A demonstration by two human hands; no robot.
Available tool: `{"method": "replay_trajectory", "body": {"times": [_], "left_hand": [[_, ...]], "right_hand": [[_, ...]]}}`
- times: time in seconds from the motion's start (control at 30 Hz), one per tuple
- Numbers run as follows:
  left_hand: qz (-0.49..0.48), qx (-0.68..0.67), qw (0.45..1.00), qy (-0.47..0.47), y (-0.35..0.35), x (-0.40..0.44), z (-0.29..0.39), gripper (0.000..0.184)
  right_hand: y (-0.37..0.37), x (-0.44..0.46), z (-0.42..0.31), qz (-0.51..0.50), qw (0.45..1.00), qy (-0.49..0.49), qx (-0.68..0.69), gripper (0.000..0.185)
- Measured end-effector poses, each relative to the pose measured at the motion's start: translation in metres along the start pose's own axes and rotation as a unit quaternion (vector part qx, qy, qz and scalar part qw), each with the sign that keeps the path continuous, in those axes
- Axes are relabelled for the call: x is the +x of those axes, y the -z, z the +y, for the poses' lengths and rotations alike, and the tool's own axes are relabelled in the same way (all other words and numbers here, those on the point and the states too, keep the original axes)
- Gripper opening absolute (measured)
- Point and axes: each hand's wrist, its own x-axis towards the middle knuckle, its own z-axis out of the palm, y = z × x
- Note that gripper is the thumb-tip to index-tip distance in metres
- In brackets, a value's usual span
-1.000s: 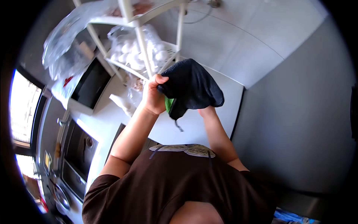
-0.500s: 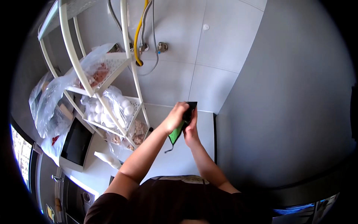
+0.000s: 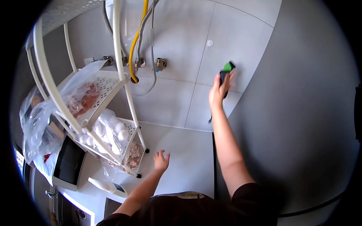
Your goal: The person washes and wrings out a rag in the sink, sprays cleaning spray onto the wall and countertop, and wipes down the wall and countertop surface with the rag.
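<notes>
White rack near left hand

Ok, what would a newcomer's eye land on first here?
Probably the black-and-green cloth in the right hand, up by the tiled wall. Then the yellow hose along that wall, and the white rack at left, holding a clear bag of round white things.

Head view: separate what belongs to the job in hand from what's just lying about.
In the job:
green-and-black cloth
right hand, holding it
tiled wall behind it, probably

Just about, apparently unused:
white rack
bagged white round items
yellow hose
</notes>
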Motion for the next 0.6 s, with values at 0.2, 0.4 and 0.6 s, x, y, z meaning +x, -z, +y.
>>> {"method": "replay_trajectory", "body": {"times": [0.2,0.4,0.6], "left_hand": [[-0.067,0.164,0.977,-0.116,-0.016,-0.005,-0.051,0.066],[-0.112,0.21,0.956,-0.169,-0.026,0.032,-0.029,0.076],[-0.14,0.252,0.944,-0.162,-0.037,0.065,0.003,0.082]], "right_hand": [[-0.066,0.121,0.018,-0.005,0.951,0.229,-0.205,0.082],[-0.072,0.118,0.026,-0.03,0.875,0.341,-0.341,0.091],[-0.064,0.098,0.061,-0.052,0.807,0.408,-0.424,0.058]]}}
